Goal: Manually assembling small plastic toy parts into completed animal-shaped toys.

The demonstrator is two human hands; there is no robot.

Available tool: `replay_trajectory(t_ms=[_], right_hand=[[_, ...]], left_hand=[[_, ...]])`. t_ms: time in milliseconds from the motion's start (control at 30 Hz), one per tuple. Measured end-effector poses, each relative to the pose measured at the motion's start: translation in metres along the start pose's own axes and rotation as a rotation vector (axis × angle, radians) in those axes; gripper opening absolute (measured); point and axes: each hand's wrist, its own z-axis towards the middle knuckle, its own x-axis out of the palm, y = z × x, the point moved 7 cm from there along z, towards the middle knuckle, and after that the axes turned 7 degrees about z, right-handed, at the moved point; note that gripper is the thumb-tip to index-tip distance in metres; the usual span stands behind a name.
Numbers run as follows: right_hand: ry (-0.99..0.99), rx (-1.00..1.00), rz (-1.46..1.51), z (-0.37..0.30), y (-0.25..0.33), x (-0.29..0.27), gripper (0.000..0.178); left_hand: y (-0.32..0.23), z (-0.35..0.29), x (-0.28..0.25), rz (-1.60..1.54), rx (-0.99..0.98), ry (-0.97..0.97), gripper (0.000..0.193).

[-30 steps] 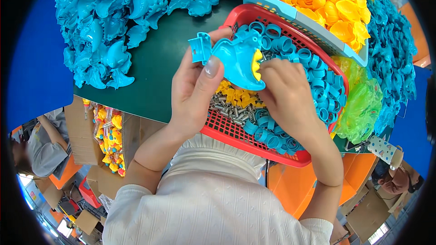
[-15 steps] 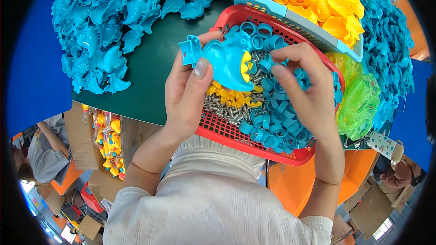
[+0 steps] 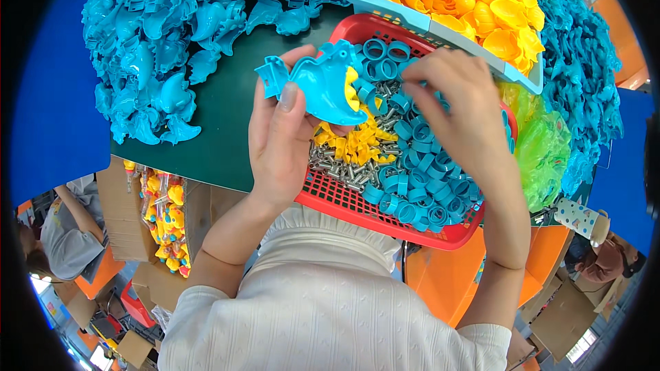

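My left hand (image 3: 278, 130) holds a shiny blue plastic shell half (image 3: 323, 89), thumb on its near face and fingers behind it. The shell has a hooked tip, a square tab on its left end and a jagged yellow insert (image 3: 351, 89) along its right edge. Over the far right part of a red basket (image 3: 357, 214) hovers my right hand (image 3: 457, 99), its fingers bent and thumb slightly apart, with nothing visible between them. Blue rings (image 3: 419, 172), small metal cylinders (image 3: 347, 173) and yellow jagged pieces (image 3: 361, 141) lie in the basket below.
A light blue bin (image 3: 440, 31) of yellow shells (image 3: 474, 0) stands behind the basket. Blue shell halves (image 3: 155, 34) are heaped at far left, more blue parts (image 3: 577, 69) at right beside a green plastic bag (image 3: 543, 154). A carton (image 3: 124, 206) of yellow toys stands beyond the table's edge.
My left hand has shifted slightly left and lower with the blue shell, which is tilted differently. My right hand has moved up a little, toward the basket's far side.
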Motion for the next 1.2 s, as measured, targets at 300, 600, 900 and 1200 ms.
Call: replay_trajectory(t_ms=[300,600,900,1200], right_hand=[[0.25,-0.077,-0.185,-0.016,0.004,0.04,0.013],[0.244,-0.074,-0.327,-0.015,0.002,0.048,0.015],[0.28,-0.045,-0.286,-0.018,0.0,0.045,0.013],[-0.197,0.29,0.609,-0.037,-0.006,-0.007,0.019]], left_hand=[[0.0,0.0,-0.001,0.022,-0.006,-0.032,0.05],[0.0,0.0,-0.002,0.021,-0.002,-0.018,0.05],[-0.002,-0.002,0.003,-0.056,-0.01,-0.005,0.042],[0.001,-0.008,0.022,0.307,0.004,0.294,0.031]])
